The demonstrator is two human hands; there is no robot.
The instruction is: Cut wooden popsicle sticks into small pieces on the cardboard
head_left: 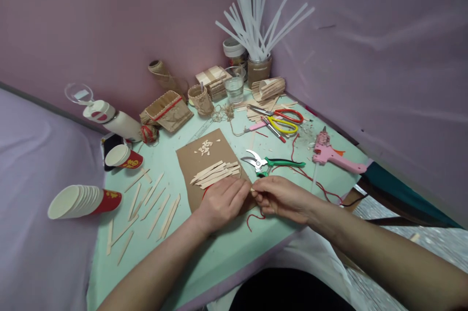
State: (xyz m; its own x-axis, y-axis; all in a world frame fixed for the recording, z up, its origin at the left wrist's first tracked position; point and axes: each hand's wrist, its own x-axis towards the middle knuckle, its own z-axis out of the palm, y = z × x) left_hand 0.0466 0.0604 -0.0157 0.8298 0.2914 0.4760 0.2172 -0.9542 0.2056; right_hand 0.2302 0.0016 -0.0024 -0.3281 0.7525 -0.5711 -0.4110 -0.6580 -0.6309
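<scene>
My left hand (225, 202) lies over the lower part of a brown cardboard sheet (221, 143), its fingers curled together; what is under them is hidden. Just right of it, my right hand (280, 199) pinches a small pale thing (252, 190), too little of which shows to name. The fingertips of both hands nearly meet there. Beyond my left hand, a row of pointed wooden sticks (215, 173) rests on the cardboard, with small cut wood chips (205, 147) above. Red yarn (250, 223) curls below my right hand. Green-handled pruning shears (280, 162) lie open just beyond it.
Loose wooden sticks (157, 208) and stacked paper cups (84, 201) are at left. A pink glue gun (334, 157) lies at right. Scissors (283, 123), a cup of water (234, 89), a paper-covered basket (170, 113) and a jar of white glue sticks (259, 69) stand or lie farther back.
</scene>
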